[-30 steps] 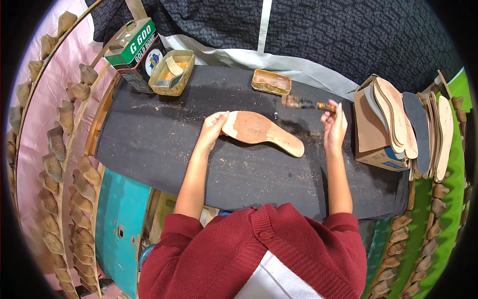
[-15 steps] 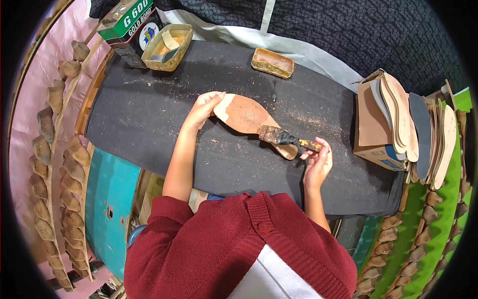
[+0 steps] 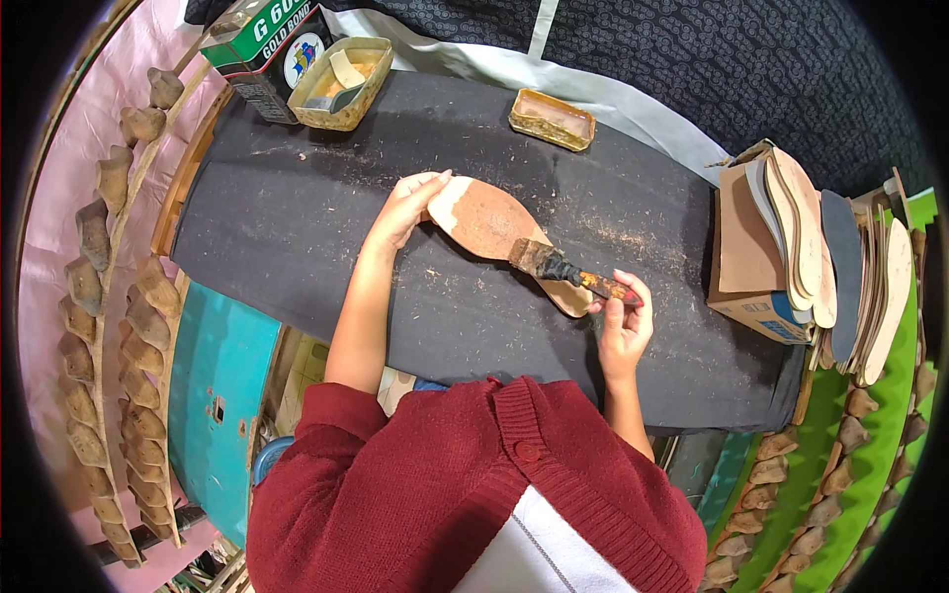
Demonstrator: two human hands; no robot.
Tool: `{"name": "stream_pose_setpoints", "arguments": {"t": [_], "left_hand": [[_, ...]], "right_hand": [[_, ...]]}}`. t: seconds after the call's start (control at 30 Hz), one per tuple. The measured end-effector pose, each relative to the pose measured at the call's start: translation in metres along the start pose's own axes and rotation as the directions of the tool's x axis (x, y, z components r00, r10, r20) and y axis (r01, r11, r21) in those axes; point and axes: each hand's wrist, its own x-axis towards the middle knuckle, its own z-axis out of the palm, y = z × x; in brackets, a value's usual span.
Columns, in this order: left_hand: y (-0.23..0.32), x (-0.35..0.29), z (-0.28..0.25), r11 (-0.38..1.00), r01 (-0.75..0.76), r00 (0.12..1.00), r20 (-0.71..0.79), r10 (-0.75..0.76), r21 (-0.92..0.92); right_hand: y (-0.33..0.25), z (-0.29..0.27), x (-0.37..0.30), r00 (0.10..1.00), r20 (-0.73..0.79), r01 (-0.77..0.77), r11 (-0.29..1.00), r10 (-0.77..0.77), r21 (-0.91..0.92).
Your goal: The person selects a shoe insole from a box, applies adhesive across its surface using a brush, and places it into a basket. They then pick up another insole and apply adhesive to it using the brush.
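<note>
My left hand (image 3: 407,210) grips the far left end of a shoe insole (image 3: 484,219), fingers closed around its edge. The insole has a brownish coat over most of its face and a paler patch by my left fingers. In my right hand (image 3: 627,318) is a worn brush (image 3: 559,267), its handle wrapped in black and spotted with yellow and red. The brush head lies across the narrow middle of the insole, whose pale near end reaches toward my right fingertips.
At the back left stand a green and black tin (image 3: 265,59) and a yellowish tub (image 3: 346,89) with spreaders in it. A small tray (image 3: 552,119) sits at the back. On the right a cardboard box (image 3: 746,237) holds stacked insoles (image 3: 875,287). Shoe lasts (image 3: 94,232) hang at both sides.
The brush has turned a little in my right hand and its handle shows more. The insole stays in my left hand. The whole view has shifted slightly.
</note>
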Motion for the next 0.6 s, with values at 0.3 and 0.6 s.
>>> {"name": "stream_pose_setpoints", "arguments": {"t": [0.3,0.6], "left_hand": [[0.0,-0.003,-0.004,1.0,0.025,0.997,0.068,-0.024,-0.013],[-0.008,0.0,0.001,0.967,-0.109,0.993,-0.023,0.117,0.232]], "right_hand": [[-0.021,0.008,0.022,0.97,0.129,0.243,0.865,-0.207,-0.439],[-0.015,0.009,0.027,0.922,0.224,0.385,0.794,-0.314,-0.471]]}}
